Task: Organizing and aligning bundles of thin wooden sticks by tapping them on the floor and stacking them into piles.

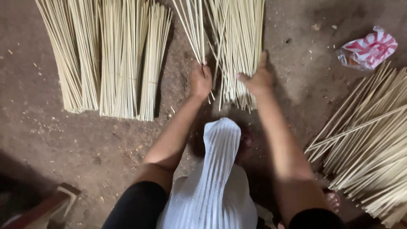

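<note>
1. Left hand (200,80) is closed around a thin bunch of pale sticks (193,29) running up toward 12 o'clock.
2. Right hand (257,78) is open, fingers spread, pressing on the loose stick pile (239,42) on the dirt floor (63,140).
3. Tied bundles (110,55) at 10 o'clock, more sticks (369,144) at 4, crumpled red-and-white wrapper (369,48) at 2.

Matt, probably bamboo sticks (237,46)
</note>
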